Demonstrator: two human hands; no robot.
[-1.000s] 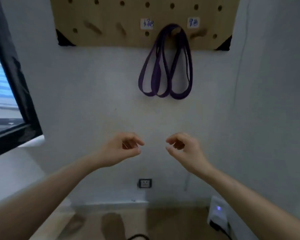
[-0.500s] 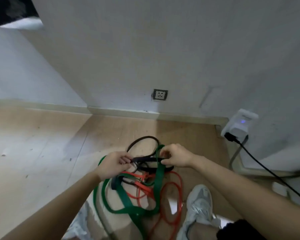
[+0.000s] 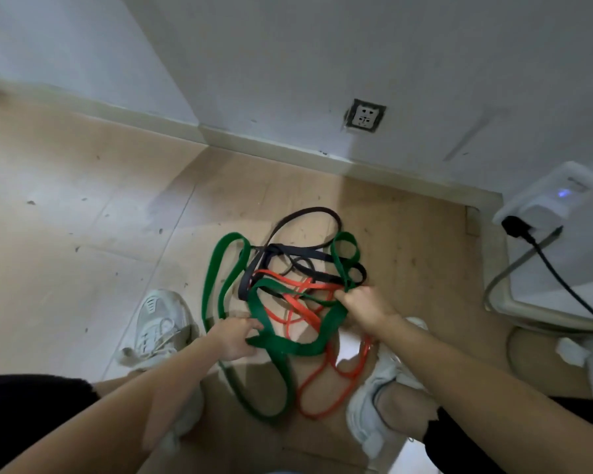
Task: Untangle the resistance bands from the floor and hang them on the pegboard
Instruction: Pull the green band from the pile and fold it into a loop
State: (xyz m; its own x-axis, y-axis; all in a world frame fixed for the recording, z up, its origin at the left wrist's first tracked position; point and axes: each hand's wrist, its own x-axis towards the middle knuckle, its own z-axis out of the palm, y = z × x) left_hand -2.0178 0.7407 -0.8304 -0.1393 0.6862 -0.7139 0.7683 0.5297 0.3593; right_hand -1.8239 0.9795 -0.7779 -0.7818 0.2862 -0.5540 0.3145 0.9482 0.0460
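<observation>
Green band (image 3: 288, 347) long axis twd wall (image 3: 322, 46) | L hand (image 3: 235, 336) grips it | R hand (image 3: 365, 307) grips it

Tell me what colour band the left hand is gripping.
It's the green band, clearest in the head view.

Tangled green, red, black bands (image 3: 288, 289) on floor (image 3: 83, 234)
</observation>
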